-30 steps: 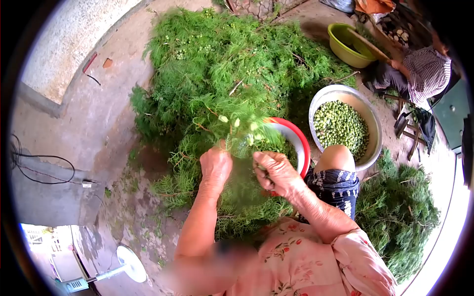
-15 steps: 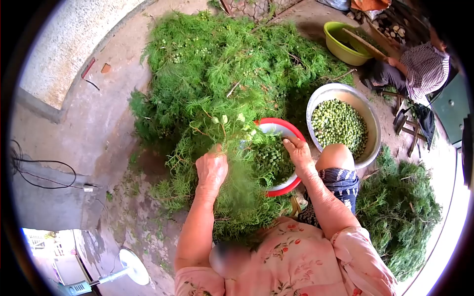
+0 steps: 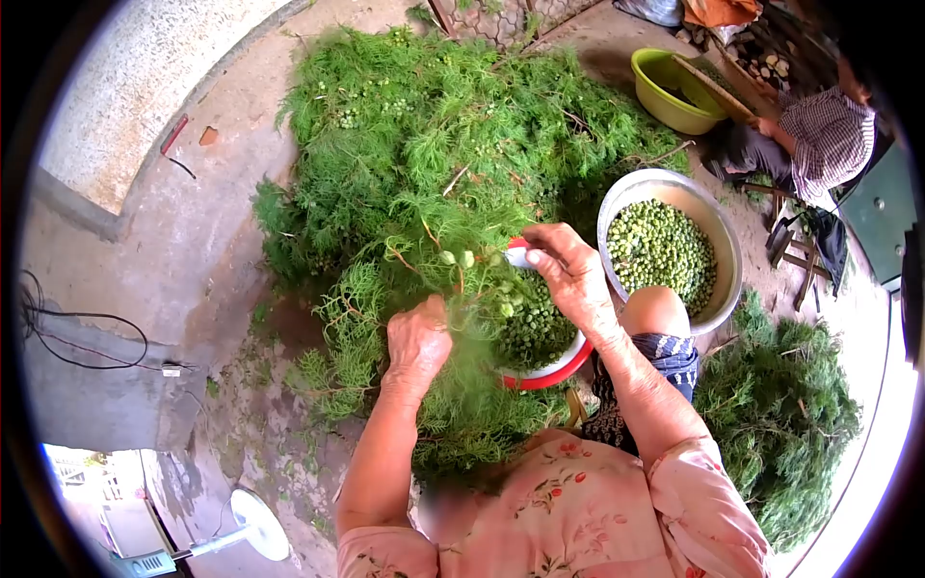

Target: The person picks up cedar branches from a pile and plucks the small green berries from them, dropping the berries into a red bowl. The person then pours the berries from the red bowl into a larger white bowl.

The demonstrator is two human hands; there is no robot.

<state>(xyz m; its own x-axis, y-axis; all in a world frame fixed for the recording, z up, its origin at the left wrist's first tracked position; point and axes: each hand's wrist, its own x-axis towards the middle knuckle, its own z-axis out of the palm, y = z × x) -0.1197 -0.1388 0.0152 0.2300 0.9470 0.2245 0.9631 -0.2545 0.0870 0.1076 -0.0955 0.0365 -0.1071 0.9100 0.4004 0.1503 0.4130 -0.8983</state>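
My left hand [image 3: 419, 339] is closed around a leafy evergreen branch [image 3: 431, 231], whose feathery sprays are partly blurred. Small pale green seed cones [image 3: 466, 259] show on it. Above the far right part of a red-rimmed basin [image 3: 549, 378], my right hand [image 3: 575, 281] has its fingers bent and the thumb close to them, beside the branch tips. Whatever lies between those fingertips is too small to make out. Inside the basin is a heap of green cones [image 3: 535, 332], partly covered by the branch.
A large pile of cut branches [image 3: 414, 144] spreads ahead. On the right stand a metal basin [image 3: 727, 231] of green cones and a yellow-green tub [image 3: 674, 114]. A seated person [image 3: 829, 135] works at far right. More branches [image 3: 780, 424] lie nearer; a fan [image 3: 258, 525] stands lower left.
My right hand has moved from the basin's right rim up and left toward the branch tips. The left hand has shifted slightly right and down, still gripping the branch.
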